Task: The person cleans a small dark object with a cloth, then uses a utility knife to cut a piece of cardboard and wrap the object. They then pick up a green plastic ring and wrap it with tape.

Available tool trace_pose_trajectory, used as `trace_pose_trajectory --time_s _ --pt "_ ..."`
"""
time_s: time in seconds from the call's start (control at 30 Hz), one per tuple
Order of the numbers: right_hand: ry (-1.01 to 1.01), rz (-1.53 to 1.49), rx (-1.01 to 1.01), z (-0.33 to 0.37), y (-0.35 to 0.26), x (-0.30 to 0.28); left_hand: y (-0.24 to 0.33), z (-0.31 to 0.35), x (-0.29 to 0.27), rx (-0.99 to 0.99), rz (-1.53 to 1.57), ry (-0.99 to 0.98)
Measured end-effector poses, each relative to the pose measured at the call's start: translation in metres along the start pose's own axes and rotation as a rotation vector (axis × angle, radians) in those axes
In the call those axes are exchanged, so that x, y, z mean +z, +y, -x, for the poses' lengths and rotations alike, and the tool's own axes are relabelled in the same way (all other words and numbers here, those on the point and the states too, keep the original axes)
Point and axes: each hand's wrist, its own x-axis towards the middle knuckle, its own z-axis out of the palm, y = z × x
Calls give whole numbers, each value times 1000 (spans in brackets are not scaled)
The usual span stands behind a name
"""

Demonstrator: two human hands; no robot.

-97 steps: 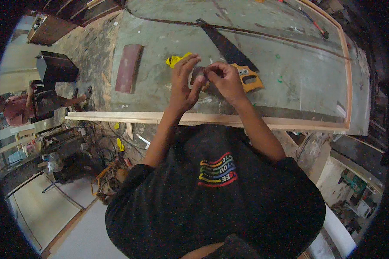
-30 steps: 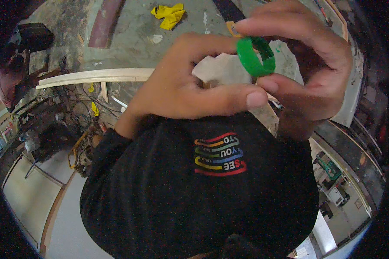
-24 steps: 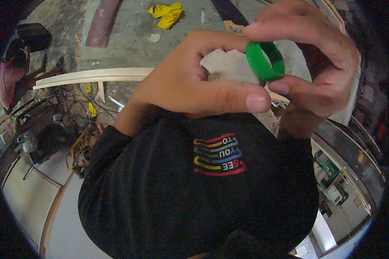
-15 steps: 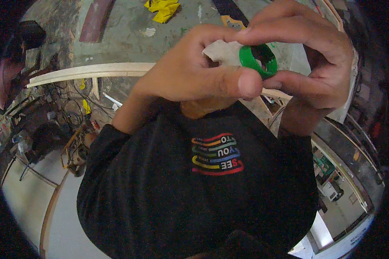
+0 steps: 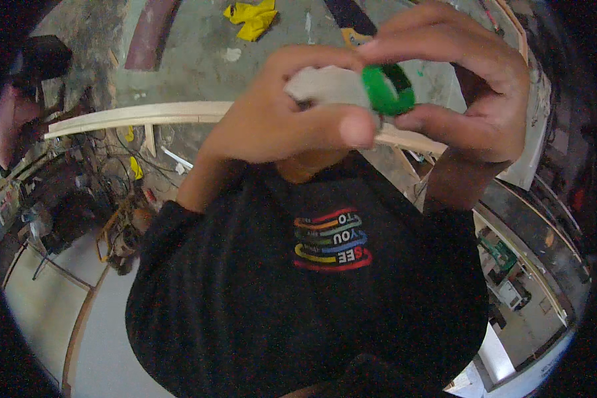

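In front of my chest, both hands are raised close together. My left hand [image 5: 282,129] pinches a pale grey folded sheet [image 5: 328,86] between thumb and fingers; whether it is sandpaper or cloth I cannot tell. A glossy green ring [image 5: 380,93], a wide band with an open middle, sits between the thumb and fingertips of my right hand [image 5: 491,86]. The sheet's right end meets the ring's left side, next to my left thumb tip. My left fingertips are partly hidden behind the sheet.
A yellow cloth [image 5: 252,18] and a dark reddish board [image 5: 151,36] lie on the worn green-grey surface beyond my hands. A handsaw [image 5: 353,23] is partly covered by my right hand. A pale wood strip [image 5: 139,114] edges the surface; tangled cables [image 5: 116,162] lie at left.
Both hands, with the ring and the sheet, have shifted a little left. The ring has turned slightly, and more of the grey sheet shows. Both grips are kept.
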Motion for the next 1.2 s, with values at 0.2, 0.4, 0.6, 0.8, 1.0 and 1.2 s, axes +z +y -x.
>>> trace_pose_trajectory --time_s 0.2,0.4,0.6,0.8,1.0,1.2 --pt "557 222 378 36 51 -5 -31 -8 -71 365 -278 501" --pt "487 115 715 78 135 54 -110 -28 -126 686 -1012 665" --pt "402 348 754 90 163 102 -126 -35 -124 542 -771 779" --pt "240 489 711 104 203 143 -110 -37 -118 499 -724 763" --pt "264 329 686 107 222 169 -81 -22 -81 762 -1143 729" --pt "843 -48 732 111 202 179 -139 -27 -16 233 -611 284"
